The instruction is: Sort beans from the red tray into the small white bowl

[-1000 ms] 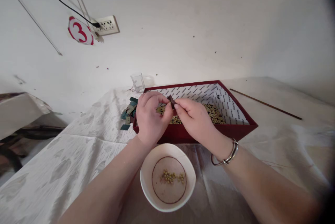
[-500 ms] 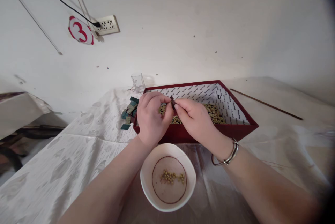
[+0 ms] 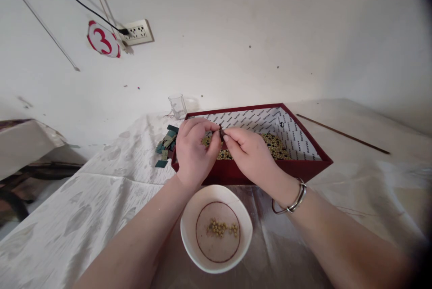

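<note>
My left hand [image 3: 194, 150] and my right hand [image 3: 249, 151] meet fingertip to fingertip above the near left part of a dark red box [image 3: 303, 168]. Both pinch a small dark piece [image 3: 221, 131] between thumbs and forefingers. Many small yellow-green beads [image 3: 275, 144] lie on the box's printed white lining. A metal bangle [image 3: 293, 201] circles my right wrist. Just below my hands stands a white bowl [image 3: 194, 246] with a few of the same beads [image 3: 221, 227] at its bottom.
A pile of small teal and tan tags [image 3: 166, 146] lies left of the box. An empty glass [image 3: 177, 106] stands by the wall behind it. A thin dark stick [image 3: 340, 134] lies at the back right. A wall socket [image 3: 137, 32] and a number 3 sign [image 3: 103, 40] hang above.
The dark piece has turned more edge-on between my fingertips and looks smaller. Both hands stay in nearly the same spot over the box.
</note>
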The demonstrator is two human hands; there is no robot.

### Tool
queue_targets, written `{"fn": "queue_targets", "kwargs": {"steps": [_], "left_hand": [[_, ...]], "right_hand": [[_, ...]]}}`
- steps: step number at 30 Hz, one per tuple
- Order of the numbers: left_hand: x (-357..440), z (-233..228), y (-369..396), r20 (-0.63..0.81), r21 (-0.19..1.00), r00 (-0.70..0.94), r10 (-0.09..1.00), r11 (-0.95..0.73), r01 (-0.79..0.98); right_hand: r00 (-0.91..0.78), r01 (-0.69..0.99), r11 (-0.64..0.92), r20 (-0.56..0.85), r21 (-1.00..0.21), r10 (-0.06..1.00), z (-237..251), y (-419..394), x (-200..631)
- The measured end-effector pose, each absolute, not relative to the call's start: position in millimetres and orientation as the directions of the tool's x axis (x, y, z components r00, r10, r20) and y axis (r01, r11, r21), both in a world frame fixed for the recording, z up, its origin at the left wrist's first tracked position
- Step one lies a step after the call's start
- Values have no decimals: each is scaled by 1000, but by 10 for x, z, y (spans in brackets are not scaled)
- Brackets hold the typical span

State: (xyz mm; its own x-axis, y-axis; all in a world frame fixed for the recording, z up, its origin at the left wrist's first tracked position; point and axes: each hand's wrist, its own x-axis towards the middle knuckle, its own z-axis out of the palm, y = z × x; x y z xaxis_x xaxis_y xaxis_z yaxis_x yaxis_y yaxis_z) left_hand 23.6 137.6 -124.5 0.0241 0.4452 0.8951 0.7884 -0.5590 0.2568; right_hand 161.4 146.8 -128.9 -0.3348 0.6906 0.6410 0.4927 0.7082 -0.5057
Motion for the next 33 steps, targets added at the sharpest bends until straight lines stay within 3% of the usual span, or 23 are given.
{"fn": "queue_targets", "kwargs": {"steps": [8, 24, 33], "left_hand": [[231, -1246, 1356, 908, 201, 77, 411, -590, 782], [224, -1243, 1373, 893, 259, 30, 449, -566, 783], [234, -1235, 1335, 899, 219, 73, 431, -590, 777]], "right_hand": [[-332, 492, 708, 643, -506, 690, -1300, 1479, 1609], [-330, 481, 718, 655, -503, 680, -1271, 1458, 1613], [-331, 489, 713, 650, -503, 685, -1286, 1467, 1609]]}}
